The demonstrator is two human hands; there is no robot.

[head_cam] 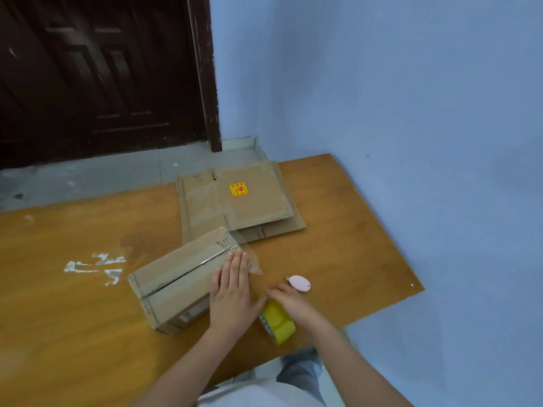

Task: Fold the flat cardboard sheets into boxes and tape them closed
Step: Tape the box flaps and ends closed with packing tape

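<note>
head view: one frame, looking down at both hands over the worktop (88, 333).
left hand (232, 292): flat, fingers straight and together, palm pressed on the right end of the box top, fingertips at the far right corner.
right hand (289, 299): fingers curled over the tape roll, gripping it just right of the left hand, low on the worktop.
box (176, 286): folded cardboard box, sat under and to the left of the left hand, long axis running diagonally; centre seam of the top flaps visible, a clear strip along it.
tape roll (277, 321): yellow core, clear tape, held under the right hand, touching the worktop near its front edge.
tape strip (249, 259): clear, ran from the roll up over the box's right end, past the left fingertips; loose wrinkled bit hung off beside the box corner.
flat sheets (238, 207): stack of unfolded cardboard, lay beyond both hands, well apart from the right hand, near edge just behind the box.
sticker (238, 190): orange-yellow square on the top sheet, text too small to read.
cutter (299, 284): small pink oval tool, lay just beyond the right hand, close to its knuckles, not touched.
white marks (97, 268): scuffed patches on the worktop, well left of the left hand.
background: dark door (97, 71) far left beyond the hands, blue wall (396, 98) to the right.
</note>
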